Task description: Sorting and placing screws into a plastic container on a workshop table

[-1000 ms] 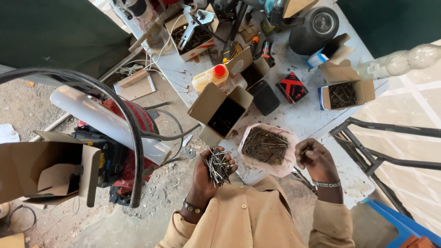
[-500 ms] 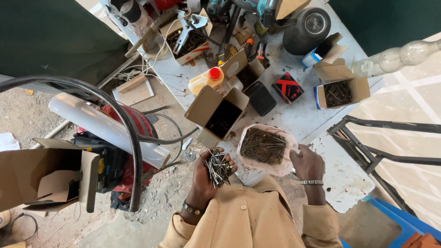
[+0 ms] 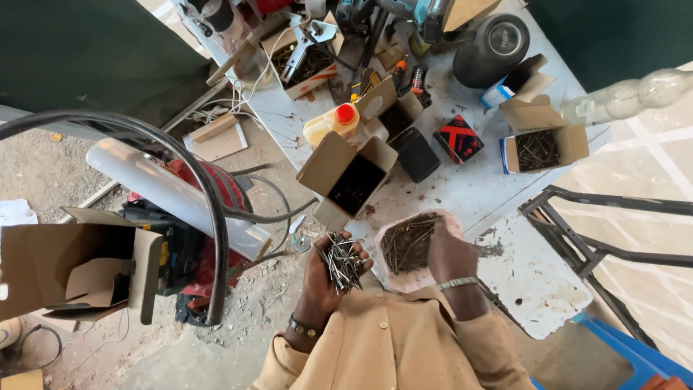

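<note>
Left hand (image 3: 333, 271) clutches a gathered bunch of nails (image 3: 343, 261); right hand (image 3: 449, 253) dips curled into the still-full tray (image 3: 408, 278).

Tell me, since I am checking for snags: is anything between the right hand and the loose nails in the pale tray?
Nothing visible is. The right hand already rests on the tray's near edge, fingers over the nails. The left hand holds its own bunch of nails off to the side, clear of the tray.

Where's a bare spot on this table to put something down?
Bare white table lies between the red-and-black box, the open box of nails and the right hand. The far end around the yellow bottle is crowded.
</note>
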